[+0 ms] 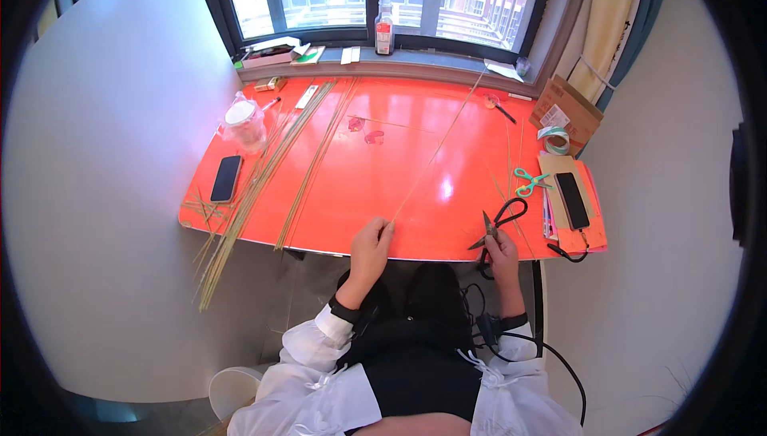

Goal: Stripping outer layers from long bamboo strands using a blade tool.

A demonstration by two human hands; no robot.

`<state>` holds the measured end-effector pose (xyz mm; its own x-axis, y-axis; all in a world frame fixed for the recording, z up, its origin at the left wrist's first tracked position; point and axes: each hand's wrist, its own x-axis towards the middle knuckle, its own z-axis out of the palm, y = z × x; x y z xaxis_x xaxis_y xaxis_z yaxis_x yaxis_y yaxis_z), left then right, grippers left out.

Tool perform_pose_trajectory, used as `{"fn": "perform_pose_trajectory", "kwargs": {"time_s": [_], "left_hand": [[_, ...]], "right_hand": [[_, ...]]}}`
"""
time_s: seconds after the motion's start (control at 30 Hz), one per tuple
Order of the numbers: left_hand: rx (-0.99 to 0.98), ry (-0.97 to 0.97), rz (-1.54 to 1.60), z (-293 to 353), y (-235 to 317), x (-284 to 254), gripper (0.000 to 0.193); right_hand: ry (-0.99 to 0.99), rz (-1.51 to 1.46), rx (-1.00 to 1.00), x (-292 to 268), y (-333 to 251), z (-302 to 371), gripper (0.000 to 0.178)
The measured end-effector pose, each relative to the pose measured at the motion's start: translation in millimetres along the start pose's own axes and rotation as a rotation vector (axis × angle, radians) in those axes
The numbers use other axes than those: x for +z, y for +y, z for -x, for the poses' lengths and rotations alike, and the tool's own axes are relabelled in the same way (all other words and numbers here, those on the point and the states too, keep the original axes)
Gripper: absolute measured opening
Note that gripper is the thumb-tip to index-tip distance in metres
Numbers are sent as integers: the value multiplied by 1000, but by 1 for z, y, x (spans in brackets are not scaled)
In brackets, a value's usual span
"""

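Note:
Over the front edge of the red table, my left hand (pixel 369 254) is closed in a pinch on one end of a long, thin straw-coloured strip (pixel 439 147). The strip slants away to the right, up to the far edge of the table. My right hand (pixel 502 256) grips black-handled scissors (pixel 490 233) near their pivot, with the blades spread apart. A clear gap separates the blades from the strip. A bundle of long greenish strips (pixel 276 153) lies at the left, its near ends hanging past the table edge. A thinner bunch of strips (pixel 318 166) lies beside it.
A phone (pixel 226 179) and a plastic-wrapped cup (pixel 243 123) sit at the left. On the right are turquoise scissors (pixel 530 183), a tape roll (pixel 554 140) and another phone (pixel 572 200) on papers. A cable hangs by my right arm. A bottle (pixel 384 29) stands on the windowsill.

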<state>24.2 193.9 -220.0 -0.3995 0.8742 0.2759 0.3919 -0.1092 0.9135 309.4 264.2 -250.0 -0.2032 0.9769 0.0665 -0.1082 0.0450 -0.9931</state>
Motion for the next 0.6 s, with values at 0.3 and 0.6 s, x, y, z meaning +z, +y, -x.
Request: {"fn": "perform_pose_trajectory", "kwargs": {"time_s": [0.3,0.6], "left_hand": [[263,43,-314,-4,-19,12,24],[256,17,-194,-4,-22,7,25]], "right_hand": [[49,-30,69,-6,6,-7,23],[153,-6,33,12,-12,-3,25]]}}
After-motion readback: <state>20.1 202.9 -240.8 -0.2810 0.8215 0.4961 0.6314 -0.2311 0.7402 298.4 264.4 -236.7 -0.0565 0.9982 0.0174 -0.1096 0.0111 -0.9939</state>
